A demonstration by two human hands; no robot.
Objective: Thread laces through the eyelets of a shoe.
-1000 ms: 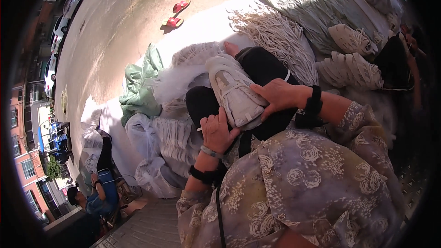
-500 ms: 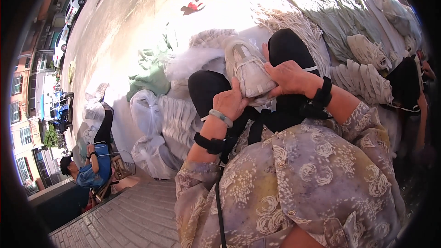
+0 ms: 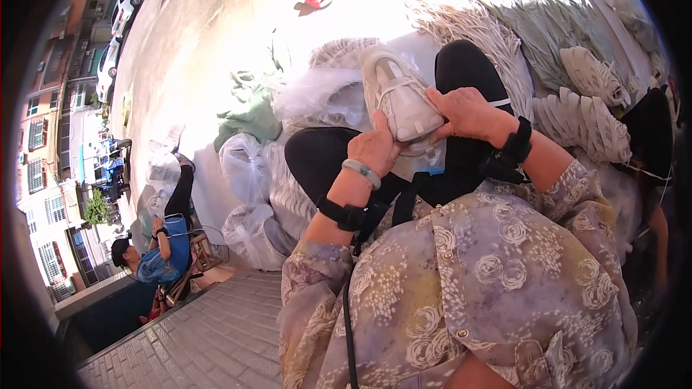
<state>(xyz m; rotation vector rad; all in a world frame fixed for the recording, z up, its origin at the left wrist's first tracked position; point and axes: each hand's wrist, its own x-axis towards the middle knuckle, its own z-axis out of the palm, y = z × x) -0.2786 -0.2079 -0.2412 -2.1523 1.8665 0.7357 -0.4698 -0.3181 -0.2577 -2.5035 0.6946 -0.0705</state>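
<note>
Between my knees I hold a pale beige lace-up shoe (image 3: pixel 405 104), its toe end nearest me and its opening facing away. My left hand (image 3: pixel 373 151) grips the toe end from the left, thumb up along the side. On the other side my right hand (image 3: pixel 465 113) is closed on the shoe, with its thumb over the upper edge. Fingers beneath the shoe are hidden. Clear plastic shows under and around the shoe, and a small blue patch lies just below it.
Clear bags of pale shoe parts (image 3: pixel 249 173) lie left of my knee, beside a green bag (image 3: pixel 252 119). Bundles of pale shoes (image 3: pixel 577 126) and cords (image 3: pixel 476 32) lie right. Red slippers (image 3: pixel 314 3) lie ahead. A person in blue (image 3: pixel 162 259) sits far left.
The view has shifted a little, so the surroundings sit further right. Both hands keep hold of the shoe, and my left knee has spread outward to the left.
</note>
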